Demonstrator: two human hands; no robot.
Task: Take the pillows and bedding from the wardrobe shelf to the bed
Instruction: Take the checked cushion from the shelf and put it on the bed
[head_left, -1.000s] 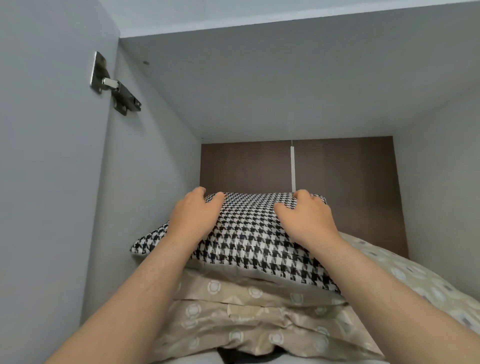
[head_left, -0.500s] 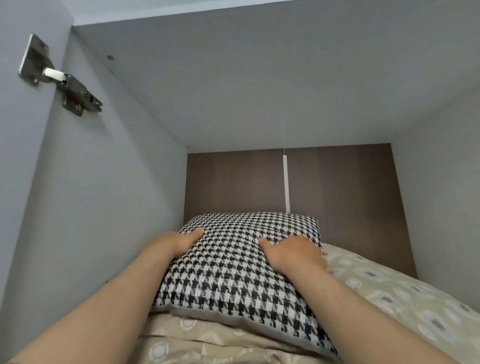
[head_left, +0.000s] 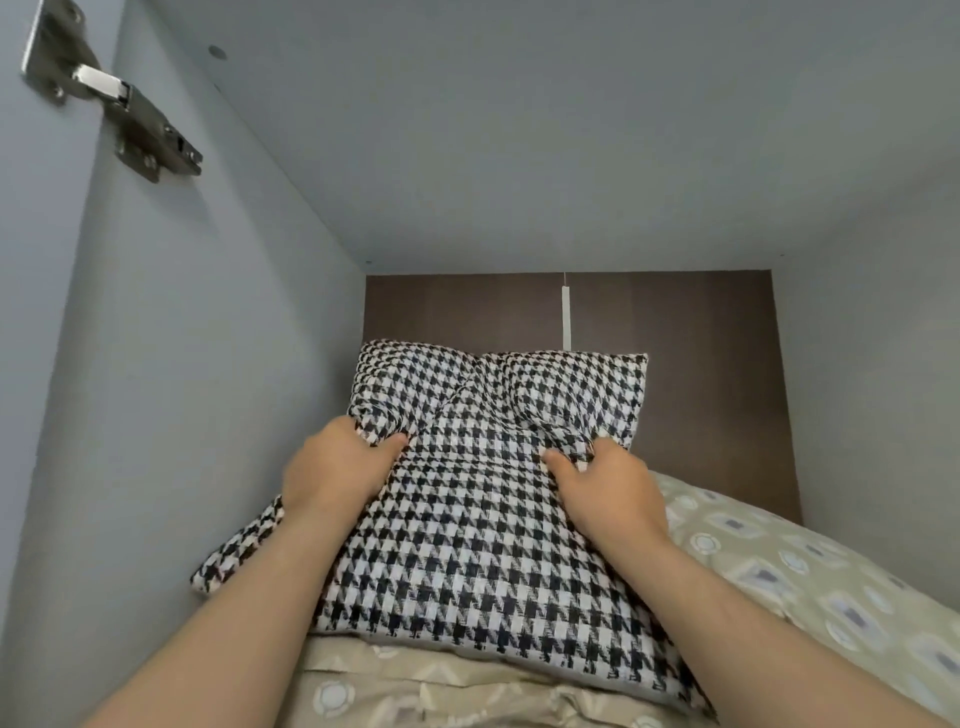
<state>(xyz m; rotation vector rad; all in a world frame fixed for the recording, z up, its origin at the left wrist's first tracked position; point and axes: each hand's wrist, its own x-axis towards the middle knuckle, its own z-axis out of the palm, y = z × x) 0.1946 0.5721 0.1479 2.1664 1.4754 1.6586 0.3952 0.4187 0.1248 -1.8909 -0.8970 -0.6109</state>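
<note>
A black-and-white houndstooth pillow (head_left: 478, 530) lies on top of beige patterned bedding (head_left: 810, 582) inside the wardrobe compartment. My left hand (head_left: 335, 467) grips the pillow's left side, with fabric bunched under its fingers. My right hand (head_left: 608, 491) grips the pillow's right side, its fingers curled into the cover. The cover creases between the two hands. The pillow's far edge stands close to the brown back panel (head_left: 701, 364).
Grey wardrobe walls close in on the left (head_left: 197, 364) and right, with the grey top panel overhead. A metal door hinge (head_left: 114, 104) is fixed at the upper left. More folded beige bedding (head_left: 415, 691) lies under the pillow at the front.
Both hands have closed on the pillow's cover, and it now bunches and creases between them. The pillow looks drawn toward me, though the camera has also moved closer and tilted up.
</note>
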